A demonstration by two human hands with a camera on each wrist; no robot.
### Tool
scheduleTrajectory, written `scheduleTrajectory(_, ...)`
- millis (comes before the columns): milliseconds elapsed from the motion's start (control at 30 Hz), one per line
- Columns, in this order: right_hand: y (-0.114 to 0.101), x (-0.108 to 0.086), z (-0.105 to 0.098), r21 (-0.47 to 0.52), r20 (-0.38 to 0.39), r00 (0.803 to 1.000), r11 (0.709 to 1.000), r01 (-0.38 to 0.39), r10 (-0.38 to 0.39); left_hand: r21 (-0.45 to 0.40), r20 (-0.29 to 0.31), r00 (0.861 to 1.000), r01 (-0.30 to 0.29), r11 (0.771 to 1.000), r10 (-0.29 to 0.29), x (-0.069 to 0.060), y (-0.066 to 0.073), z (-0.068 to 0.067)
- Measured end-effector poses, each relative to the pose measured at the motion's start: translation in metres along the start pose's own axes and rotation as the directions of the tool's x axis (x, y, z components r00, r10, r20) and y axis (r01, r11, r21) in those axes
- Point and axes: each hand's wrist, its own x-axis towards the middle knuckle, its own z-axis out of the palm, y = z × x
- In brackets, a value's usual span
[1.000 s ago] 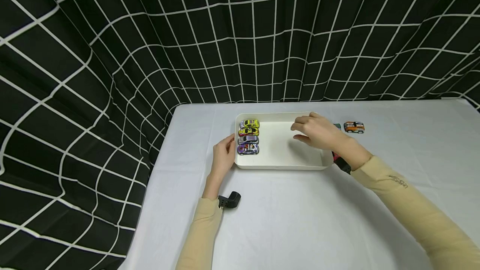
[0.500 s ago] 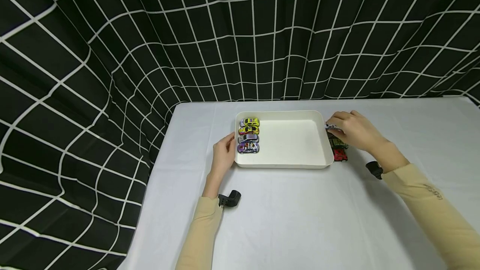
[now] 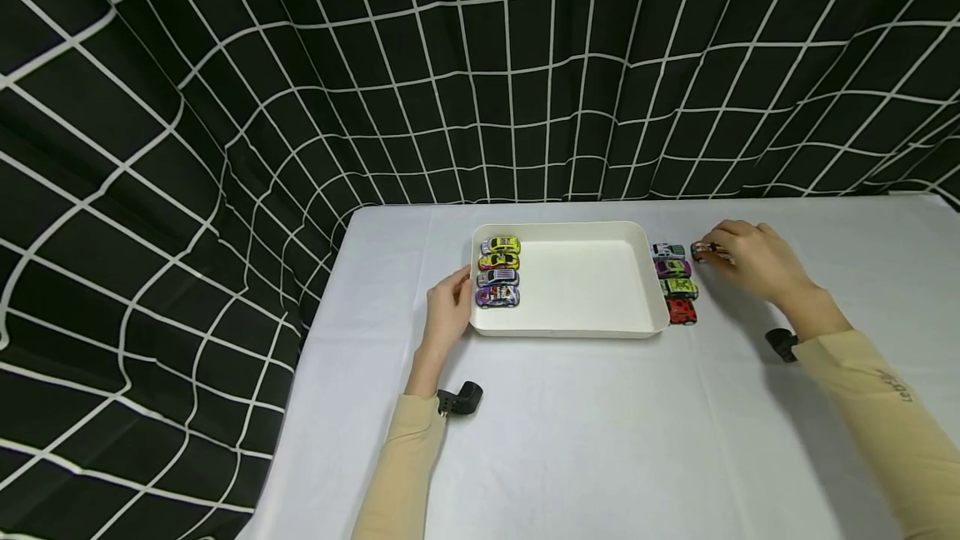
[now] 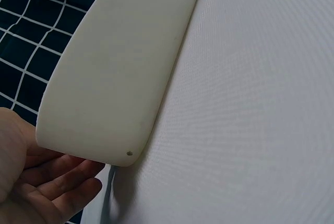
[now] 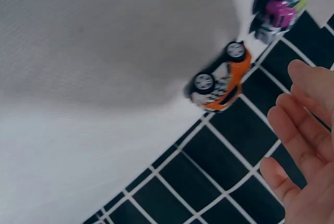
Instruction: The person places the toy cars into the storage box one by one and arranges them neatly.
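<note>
A white tray (image 3: 582, 333) lies on the table, with several toy cars lined up along its left end, a purple one (image 3: 497, 297) nearest. My left hand (image 3: 447, 312) touches the tray's left end from outside; its fingers show against the wall in the left wrist view, its thumb partly hidden. My right hand (image 3: 761, 261) hovers over an orange-and-white toy car (image 5: 222, 80) right of the tray. In the right wrist view, the right hand's fingers (image 5: 292, 125) are apart from that car and loosely bent, holding nothing.
Beside the tray's right edge stands a column of toy cars: a pale one (image 3: 668, 251), a purple-green one (image 3: 673, 268), a green one (image 3: 678, 288) and a red one (image 3: 681, 312). A black grid curtain (image 3: 547, 107) hangs behind the white table (image 3: 585, 440).
My right hand has left the space above the tray, passed over the column of cars and come to the orange-and-white one. The left hand and tray keep their places.
</note>
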Motion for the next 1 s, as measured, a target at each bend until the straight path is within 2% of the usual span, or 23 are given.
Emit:
scheduleTrajectory(400,0.017,-0.007,0.008,-0.038,0.097,0.989,0.993,-0.111,0.114,0.003,-0.005,1.000,0.001,1.000,-0.001,0.001,-0.001,0.001)
scheduleTrajectory(633,0.021,-0.008,0.010,-0.043,0.116,0.984,0.990,-0.132,0.137,0.009,-0.005,1.000,0.006,1.000,-0.006,0.001,-0.001,0.001)
scheduleTrajectory(1000,0.024,-0.006,0.014,-0.021,0.185,0.972,0.989,-0.146,0.147,0.009,-0.007,1.000,-0.002,1.000,0.002,0.001,0.000,0.000)
